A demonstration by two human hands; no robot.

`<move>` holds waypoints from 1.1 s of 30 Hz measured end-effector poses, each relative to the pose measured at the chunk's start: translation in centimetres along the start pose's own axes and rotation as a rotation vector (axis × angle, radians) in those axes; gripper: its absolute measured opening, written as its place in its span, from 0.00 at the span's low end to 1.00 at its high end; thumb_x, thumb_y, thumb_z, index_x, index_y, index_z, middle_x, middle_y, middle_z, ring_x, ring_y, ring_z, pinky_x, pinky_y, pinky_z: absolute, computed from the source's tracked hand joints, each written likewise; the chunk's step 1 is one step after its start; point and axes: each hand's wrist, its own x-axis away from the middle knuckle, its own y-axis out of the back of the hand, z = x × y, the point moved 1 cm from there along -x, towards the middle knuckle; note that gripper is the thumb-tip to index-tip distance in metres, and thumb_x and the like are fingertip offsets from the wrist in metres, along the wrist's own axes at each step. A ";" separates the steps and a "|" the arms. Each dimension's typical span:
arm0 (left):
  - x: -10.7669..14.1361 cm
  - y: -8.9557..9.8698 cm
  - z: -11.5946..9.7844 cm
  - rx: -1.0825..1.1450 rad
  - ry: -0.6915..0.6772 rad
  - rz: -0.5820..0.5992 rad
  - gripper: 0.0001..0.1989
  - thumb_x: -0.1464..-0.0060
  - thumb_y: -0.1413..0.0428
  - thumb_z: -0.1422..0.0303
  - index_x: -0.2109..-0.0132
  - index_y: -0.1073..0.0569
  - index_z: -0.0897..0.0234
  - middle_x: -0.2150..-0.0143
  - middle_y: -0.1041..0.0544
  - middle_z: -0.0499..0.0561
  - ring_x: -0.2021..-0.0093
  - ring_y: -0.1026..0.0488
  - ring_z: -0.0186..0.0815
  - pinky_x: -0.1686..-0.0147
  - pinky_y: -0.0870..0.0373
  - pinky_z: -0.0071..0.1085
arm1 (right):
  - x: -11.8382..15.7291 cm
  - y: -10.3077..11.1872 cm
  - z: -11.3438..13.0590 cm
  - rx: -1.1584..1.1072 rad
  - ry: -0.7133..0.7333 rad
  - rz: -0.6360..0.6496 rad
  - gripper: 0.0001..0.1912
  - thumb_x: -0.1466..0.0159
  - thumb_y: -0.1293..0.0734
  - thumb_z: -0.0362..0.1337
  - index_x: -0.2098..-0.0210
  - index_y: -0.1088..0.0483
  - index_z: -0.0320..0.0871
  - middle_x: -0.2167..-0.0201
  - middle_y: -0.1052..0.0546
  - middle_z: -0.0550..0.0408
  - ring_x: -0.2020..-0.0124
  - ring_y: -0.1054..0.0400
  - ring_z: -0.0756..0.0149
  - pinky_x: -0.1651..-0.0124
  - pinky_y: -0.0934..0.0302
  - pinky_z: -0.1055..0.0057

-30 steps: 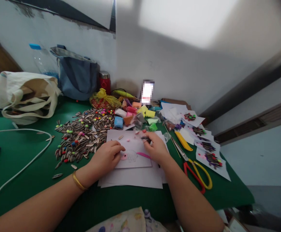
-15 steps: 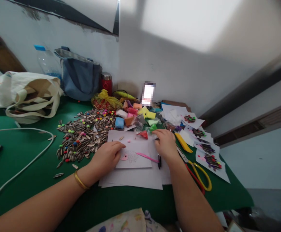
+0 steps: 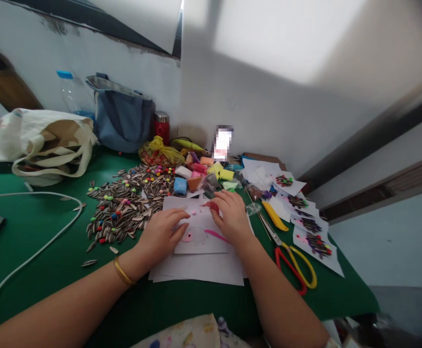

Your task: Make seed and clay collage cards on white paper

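Red clay packet (image 3: 212, 207), over upper part of white sheet (image 3: 213, 247), apparently being handled by right hand (image 3: 231, 215): grip half-curled, hold unclear. Sheet seemingly being steadied by left hand (image 3: 163, 233), grip loosely parted, nothing visibly held. Careful pinch probably being called for, pink-faced drawing (image 3: 198, 236) being kept clear.

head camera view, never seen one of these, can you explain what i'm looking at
No machine here: a person works bare-handed, filmed by a camera on their head that looks forward and down. On the green table lie a heap of striped seeds dotted with coloured bits, wrapped coloured packets, scissors and a yellow tool. The left hand, open, is beside a drawing on white paper and holds nothing that I can see. The right hand is at a small red packet; whether it's gripped, I can't tell.
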 end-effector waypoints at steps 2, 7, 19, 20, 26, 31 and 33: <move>0.1 0.1 0.0 0.124 0.051 -0.069 0.13 0.37 0.49 0.63 0.50 0.26 0.60 0.50 0.22 0.54 0.49 0.26 0.42 0.48 0.31 0.40 | 0.3 0.1 0.9 -0.094 0.072 0.028 0.11 0.33 0.37 0.36 0.52 0.28 0.46 0.47 0.25 0.48 0.42 0.36 0.54 0.36 0.52 0.51; 0.2 0.0 -0.2 0.409 0.143 -0.135 0.10 0.39 0.47 0.63 0.54 0.26 0.61 0.56 0.22 0.51 0.55 0.25 0.37 0.51 0.27 0.35 | 0.7 0.0 2.8 -0.222 0.157 0.015 0.12 0.33 0.37 0.36 0.50 0.30 0.44 0.50 0.24 0.46 0.48 0.32 0.56 0.43 0.40 0.58; 0.0 -0.5 0.4 0.361 0.152 -0.106 0.10 0.42 0.45 0.65 0.55 0.22 0.60 0.56 0.19 0.51 0.55 0.23 0.38 0.51 0.27 0.35 | 1.3 0.3 3.8 -0.261 0.158 0.053 0.16 0.34 0.36 0.36 0.47 0.30 0.45 0.52 0.25 0.47 0.51 0.32 0.56 0.47 0.38 0.58; 0.0 -0.4 0.5 0.333 0.138 -0.091 0.10 0.41 0.44 0.64 0.56 0.21 0.60 0.56 0.19 0.51 0.56 0.23 0.38 0.52 0.27 0.35 | 1.3 0.3 3.9 -0.269 0.158 0.051 0.16 0.34 0.36 0.35 0.47 0.29 0.46 0.53 0.25 0.47 0.51 0.32 0.56 0.47 0.38 0.58; 0.1 -0.2 0.6 0.275 0.129 -0.017 0.10 0.42 0.42 0.60 0.60 0.20 0.59 0.59 0.19 0.49 0.58 0.23 0.38 0.55 0.29 0.32 | 1.5 0.2 4.1 -0.287 0.171 0.013 0.14 0.35 0.36 0.33 0.50 0.28 0.44 0.56 0.26 0.48 0.54 0.32 0.57 0.50 0.37 0.59; 0.2 -0.2 0.3 0.264 0.047 -0.038 0.08 0.42 0.42 0.63 0.58 0.20 0.57 0.58 0.20 0.49 0.58 0.23 0.37 0.55 0.29 0.30 | 1.7 0.2 4.4 -0.259 0.152 0.002 0.12 0.37 0.34 0.32 0.54 0.27 0.44 0.59 0.26 0.48 0.56 0.32 0.57 0.52 0.37 0.59; 0.3 -0.1 0.2 0.263 0.028 -0.068 0.07 0.42 0.41 0.63 0.58 0.20 0.57 0.58 0.20 0.49 0.58 0.24 0.36 0.55 0.30 0.30 | 1.7 0.2 4.5 -0.277 0.166 0.003 0.12 0.38 0.34 0.32 0.54 0.27 0.44 0.59 0.25 0.48 0.55 0.32 0.57 0.51 0.37 0.59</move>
